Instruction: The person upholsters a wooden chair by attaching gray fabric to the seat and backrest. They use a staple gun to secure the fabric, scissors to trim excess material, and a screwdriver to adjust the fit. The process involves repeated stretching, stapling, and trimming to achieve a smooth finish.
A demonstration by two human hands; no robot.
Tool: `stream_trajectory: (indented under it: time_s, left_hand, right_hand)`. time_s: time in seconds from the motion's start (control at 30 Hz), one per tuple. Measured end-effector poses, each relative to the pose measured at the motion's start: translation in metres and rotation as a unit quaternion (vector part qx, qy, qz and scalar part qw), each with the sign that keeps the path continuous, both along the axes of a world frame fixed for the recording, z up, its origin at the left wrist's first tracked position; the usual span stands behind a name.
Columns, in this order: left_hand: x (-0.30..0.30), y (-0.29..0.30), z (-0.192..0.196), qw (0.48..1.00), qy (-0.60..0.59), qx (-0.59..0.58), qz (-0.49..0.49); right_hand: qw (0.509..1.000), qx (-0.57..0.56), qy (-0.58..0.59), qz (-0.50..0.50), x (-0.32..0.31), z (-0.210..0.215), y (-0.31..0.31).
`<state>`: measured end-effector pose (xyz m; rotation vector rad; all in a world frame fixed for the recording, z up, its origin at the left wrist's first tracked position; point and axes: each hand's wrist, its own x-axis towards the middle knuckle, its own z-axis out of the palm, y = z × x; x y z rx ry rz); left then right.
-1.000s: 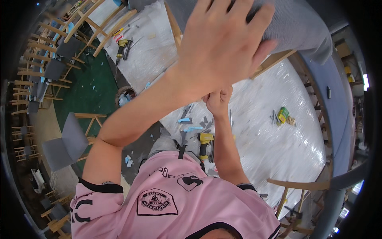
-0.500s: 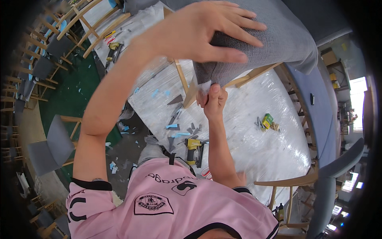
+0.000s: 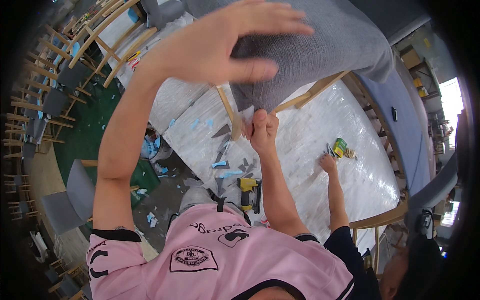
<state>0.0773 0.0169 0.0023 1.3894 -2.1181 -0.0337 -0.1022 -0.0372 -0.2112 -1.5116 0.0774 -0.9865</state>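
A chair covered in grey woven fabric [image 3: 320, 55] stands in front of me, its wooden legs below. My left hand [image 3: 240, 45] is over the fabric's near corner with fingers stretched and thumb apart; it is slightly blurred, and I cannot tell whether it touches. Under that corner my right hand [image 3: 263, 130] is closed, thumb up, on the fabric's lower edge, where a pale translucent scrap [image 3: 246, 114] shows. A yellow and black staple gun [image 3: 247, 194] lies on the film-covered table [image 3: 320, 120] near my body.
At the right, another person's hand [image 3: 328, 163] reaches to a green and yellow box [image 3: 340, 147] with small metal pieces beside it. Grey and blue scraps [image 3: 227, 167] litter the table. Wooden chair frames [image 3: 95, 40] stand at the left, a grey chair [image 3: 70, 197] lower down.
My left hand has moved left across the fabric. My right hand keeps its hold on the edge, shifted slightly left. Another person's arm has come in from the right toward the green and yellow box.
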Motion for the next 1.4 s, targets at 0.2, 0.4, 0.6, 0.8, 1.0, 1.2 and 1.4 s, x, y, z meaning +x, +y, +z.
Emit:
stream_trajectory:
  time_s: [0.2, 0.4, 0.6, 0.8, 1.0, 1.2, 1.4]
  left_hand:
    - [-0.049, -0.011, -0.033, 0.948, 0.175, -0.213, 0.158]
    - [-0.085, -0.003, -0.16, 0.755, 0.599, -0.215, 0.159]
    - [-0.066, 0.013, -0.177, 0.777, 0.625, -0.01, 0.071]
    - [-0.068, 0.006, -0.18, 0.76, 0.645, -0.068, 0.046]
    - [-0.069, 0.005, -0.175, 0.767, 0.636, -0.069, 0.055]
    - [-0.085, 0.01, -0.18, 0.727, 0.663, -0.145, 0.101]
    - [-0.106, 0.017, -0.187, 0.65, 0.73, -0.184, 0.103]
  right_hand:
    - [1.0, -0.015, -0.009, -0.003, 0.002, 0.002, 0.001]
    - [1.0, 0.011, -0.019, 0.012, 0.001, 0.001, 0.001]
    - [0.999, 0.038, -0.009, 0.017, 0.0, -0.001, 0.0]
    - [0.998, 0.062, -0.002, 0.001, 0.001, 0.002, 0.005]
    - [0.996, 0.062, 0.044, -0.042, -0.001, 0.007, 0.01]
    - [0.987, 0.1, 0.08, -0.096, 0.0, 0.017, 0.023]
    - [0.987, 0.095, 0.055, -0.12, 0.003, 0.012, 0.023]
